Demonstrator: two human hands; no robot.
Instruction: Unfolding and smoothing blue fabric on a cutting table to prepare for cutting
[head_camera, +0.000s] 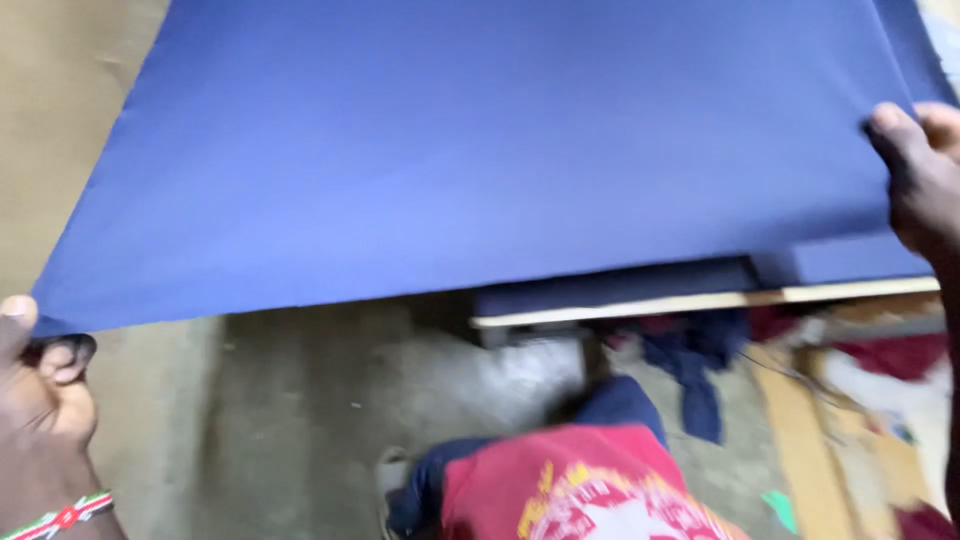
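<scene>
A large sheet of blue cloth (480, 150) is stretched flat across the upper part of the view. My left hand (40, 400), with a beaded bracelet on its wrist, pinches the cloth's near left corner. My right hand (920, 175) grips the near right edge. The cloth hangs taut between both hands, above a table edge (700, 300) that carries more blue cloth.
Below the cloth lies a grey concrete floor (300, 400). My red printed shirt (580, 490) and dark trouser leg fill the bottom centre. A dark blue rag (700, 370) and red fabric scraps (890, 355) lie under the table at right.
</scene>
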